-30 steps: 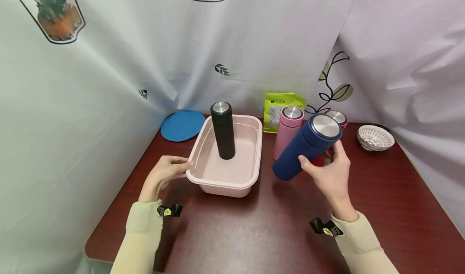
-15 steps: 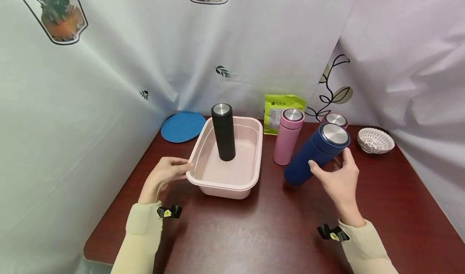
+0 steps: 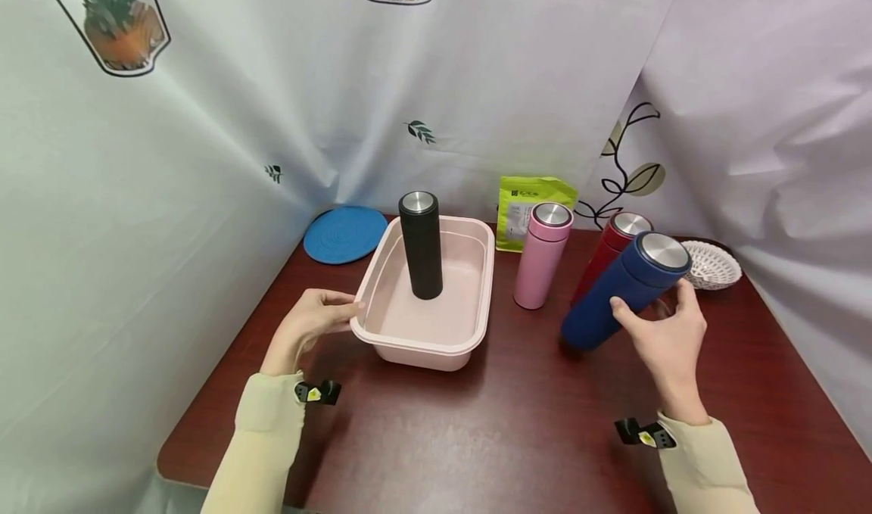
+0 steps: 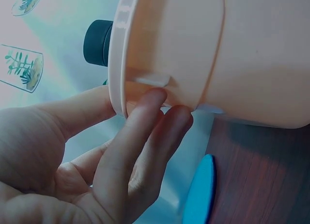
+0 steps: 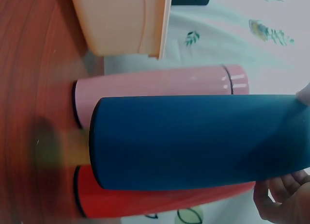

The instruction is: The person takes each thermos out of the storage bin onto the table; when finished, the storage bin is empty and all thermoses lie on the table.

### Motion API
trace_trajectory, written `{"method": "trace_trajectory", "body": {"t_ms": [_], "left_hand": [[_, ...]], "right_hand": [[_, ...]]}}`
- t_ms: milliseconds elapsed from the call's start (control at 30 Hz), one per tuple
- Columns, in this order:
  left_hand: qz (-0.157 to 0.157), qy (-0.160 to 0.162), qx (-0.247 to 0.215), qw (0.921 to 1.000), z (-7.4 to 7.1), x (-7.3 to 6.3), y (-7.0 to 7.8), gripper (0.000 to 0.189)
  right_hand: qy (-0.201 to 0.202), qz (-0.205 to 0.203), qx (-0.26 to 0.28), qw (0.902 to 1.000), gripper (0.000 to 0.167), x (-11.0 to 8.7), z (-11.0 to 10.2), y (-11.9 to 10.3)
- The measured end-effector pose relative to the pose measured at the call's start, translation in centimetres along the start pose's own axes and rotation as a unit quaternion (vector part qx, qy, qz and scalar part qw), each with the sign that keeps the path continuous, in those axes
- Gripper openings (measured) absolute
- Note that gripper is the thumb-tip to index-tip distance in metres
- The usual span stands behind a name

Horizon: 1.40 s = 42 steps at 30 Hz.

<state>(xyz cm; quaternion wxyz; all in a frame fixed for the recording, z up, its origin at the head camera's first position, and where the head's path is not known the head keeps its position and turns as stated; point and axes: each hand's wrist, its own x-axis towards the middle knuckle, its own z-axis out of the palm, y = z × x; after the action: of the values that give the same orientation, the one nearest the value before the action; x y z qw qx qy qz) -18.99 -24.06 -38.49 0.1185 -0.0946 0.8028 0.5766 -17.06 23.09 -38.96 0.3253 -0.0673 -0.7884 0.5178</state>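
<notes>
My right hand [image 3: 668, 332] grips a blue thermos [image 3: 616, 294] with a steel-topped lid, the thermos leaning with its top to the right. The right wrist view shows the blue thermos [image 5: 193, 141] raised off the table, its base apart from the wood. Behind it stand a pink thermos [image 3: 541, 260] and a red thermos [image 3: 606, 253], the red one partly covered. My left hand [image 3: 316, 321] pinches the left rim of a pale pink tub [image 3: 463, 347], thumb over the edge and fingers beneath. A black thermos [image 3: 424, 257] stands upright inside the tub.
A blue round mat [image 3: 344, 234] lies at the back left of the table [image 3: 436, 438]. Behind the pink thermos stands a green pouch [image 3: 518, 196]. At the back right sits a white woven basket [image 3: 715, 266], partly covered by the blue thermos. Curtains hang behind.
My right hand has carried the blue thermos to the right, away from the tub. The pink thermos is now fully uncovered and more of the red one shows. My left hand keeps its hold.
</notes>
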Motion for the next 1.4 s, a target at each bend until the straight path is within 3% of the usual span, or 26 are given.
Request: {"method": "trace_trajectory", "body": {"t_ms": [433,833,1167,1400], "left_hand": [[-0.001,0.003,0.009,1.0,0.1,0.0,0.0,0.052],[0.005,0.002,0.017,0.9998,0.1,0.0,-0.1,0.053],[0.01,0.002,0.017,0.9998,0.1,0.1,0.0,0.053],[0.008,0.005,0.014,0.9999,0.2,0.0,-0.1,0.053]], "right_hand": [[0.027,0.041,-0.036,0.9982,0.068,1.0,-1.2,1.7],[0.06,0.032,-0.054,0.9962,0.066,2.5,-2.4,3.1],[0.068,0.017,-0.063,0.9956,0.065,4.9,-3.3,4.0],[0.069,0.045,-0.096,0.9919,0.068,5.9,-3.2,4.8]]}}
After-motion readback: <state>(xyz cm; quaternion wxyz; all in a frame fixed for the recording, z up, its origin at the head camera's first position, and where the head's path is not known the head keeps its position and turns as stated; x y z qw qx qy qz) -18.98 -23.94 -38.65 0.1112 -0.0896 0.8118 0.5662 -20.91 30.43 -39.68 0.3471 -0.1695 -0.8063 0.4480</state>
